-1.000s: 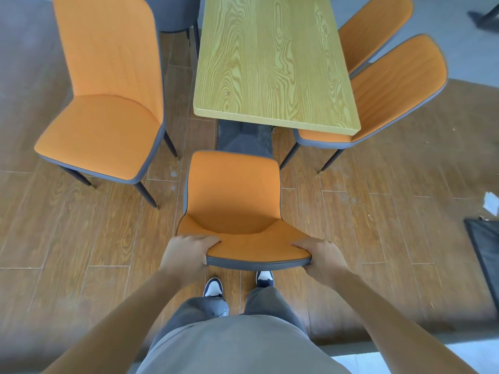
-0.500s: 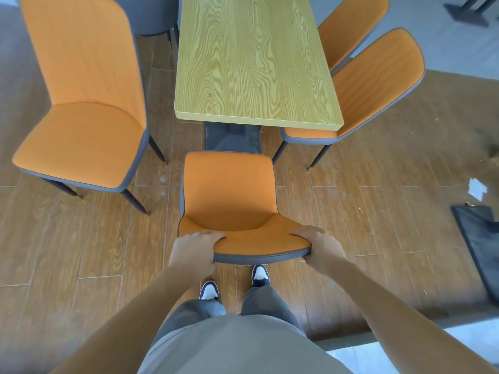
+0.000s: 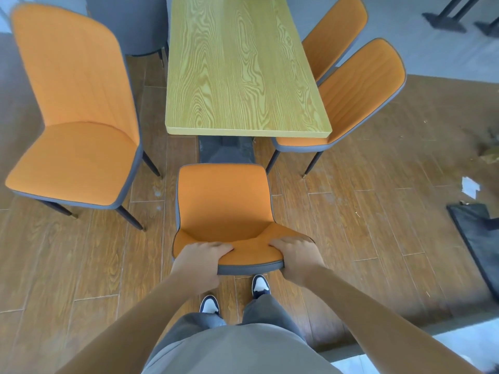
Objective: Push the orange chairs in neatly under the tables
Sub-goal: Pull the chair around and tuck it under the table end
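Note:
An orange chair with grey trim stands right in front of me, its seat facing the end of the light wooden table. My left hand grips the left top corner of its backrest and my right hand grips the right top corner. The seat's front edge lies just short of the table's near edge, over the dark table base. Another orange chair stands pulled out at the left. Two more, the nearer chair and the farther chair, are tucked along the table's right side.
A grey chair stands at the table's far left. A black mat and a scrap of white paper lie on the wooden floor at the right. Black table legs show at the top right. My shoes stand behind the chair.
The chair in my hands has slid forward toward the table's end, and my hands have shifted inward along the backrest top. I have stepped forward with it.

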